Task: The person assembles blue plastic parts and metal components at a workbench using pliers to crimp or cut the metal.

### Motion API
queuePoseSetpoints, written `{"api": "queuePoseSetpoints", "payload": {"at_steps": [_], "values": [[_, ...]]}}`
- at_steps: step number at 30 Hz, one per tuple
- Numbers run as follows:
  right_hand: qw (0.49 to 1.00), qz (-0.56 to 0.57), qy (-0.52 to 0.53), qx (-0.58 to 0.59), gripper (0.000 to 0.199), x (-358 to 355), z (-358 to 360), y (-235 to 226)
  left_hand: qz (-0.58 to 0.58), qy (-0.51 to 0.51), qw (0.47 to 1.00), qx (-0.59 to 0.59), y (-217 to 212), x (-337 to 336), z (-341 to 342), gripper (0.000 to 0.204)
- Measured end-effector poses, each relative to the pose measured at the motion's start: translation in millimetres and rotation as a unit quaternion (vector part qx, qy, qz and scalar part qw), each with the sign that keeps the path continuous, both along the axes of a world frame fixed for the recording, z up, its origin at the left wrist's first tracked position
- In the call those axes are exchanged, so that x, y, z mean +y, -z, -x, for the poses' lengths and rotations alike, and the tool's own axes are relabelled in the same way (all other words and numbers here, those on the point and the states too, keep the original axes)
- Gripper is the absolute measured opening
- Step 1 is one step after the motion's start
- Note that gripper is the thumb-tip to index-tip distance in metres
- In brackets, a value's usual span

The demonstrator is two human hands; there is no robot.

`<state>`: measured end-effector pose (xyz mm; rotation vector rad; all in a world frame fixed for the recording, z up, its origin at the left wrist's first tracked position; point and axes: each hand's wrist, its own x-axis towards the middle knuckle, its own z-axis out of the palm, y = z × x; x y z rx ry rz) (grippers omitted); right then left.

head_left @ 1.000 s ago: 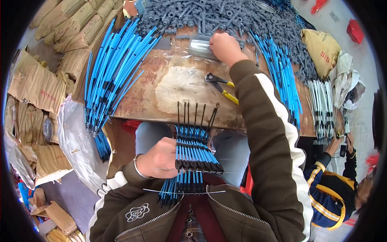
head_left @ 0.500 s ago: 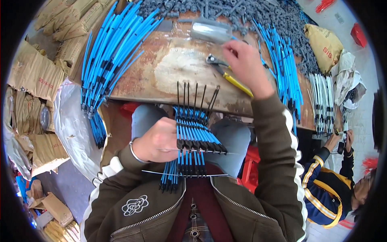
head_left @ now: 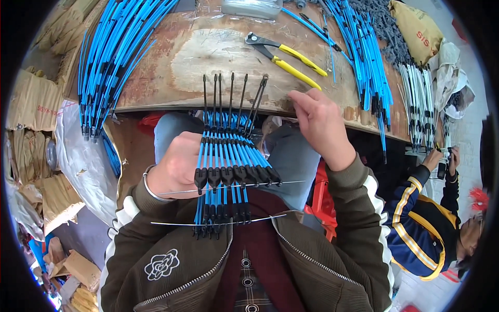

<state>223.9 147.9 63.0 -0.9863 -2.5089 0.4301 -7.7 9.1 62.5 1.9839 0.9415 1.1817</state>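
Note:
In front of my lap, my left hand (head_left: pixel 175 164) is closed on a folding lattice of blue rods (head_left: pixel 234 153) with black joints. Thin black tips stand up along its far end. A straight metal wire (head_left: pixel 292 182) runs through the near row of black ends; a second metal wire (head_left: pixel 161 223) crosses the lower row by my jacket. Right of the lattice, at the table's front edge, is my right hand (head_left: pixel 326 125). Its thumb and fingers are pinched together, and whatever may be between them is too small to make out. Yellow-handled pincers (head_left: pixel 286 58) lie on the table beyond it.
Bundles of blue rods lie on the wooden table (head_left: pixel 156 78) at left (head_left: pixel 117 57) and right (head_left: pixel 364 62). A clear plastic box (head_left: pixel 252 7) stands at the back. White rods (head_left: pixel 420 99) and a brown sack (head_left: pixel 416 31) are farther right, near a co-worker (head_left: pixel 421 229).
My right hand has come back from beside the clear box to the table's front edge. The lattice in my left hand sits slightly farther left, and the view has shifted.

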Motion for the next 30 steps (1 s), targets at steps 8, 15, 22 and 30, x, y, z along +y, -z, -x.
{"api": "queuePoseSetpoints", "payload": {"at_steps": [8,15,22,30], "values": [[1.0,-0.007,0.017,-0.019,0.017,4.4,7.8,0.7,-0.035,-0.007,0.999,0.013,-2.5,0.1,-2.6,0.024],[0.999,-0.018,0.006,-0.026,0.017,8.4,16.1,1.3,-0.041,-0.002,0.999,0.005,0.2,1.5,-2.7,0.019],[0.999,-0.037,-0.019,-0.033,0.017,11.4,21.8,3.1,-0.04,0.033,0.998,0.032,-0.1,3.3,1.4,0.014],[0.997,-0.045,-0.061,-0.015,0.018,24.4,31.1,7.3,0.112,0.001,0.992,-0.062,8.8,-11.0,3.1,0.01]]}}
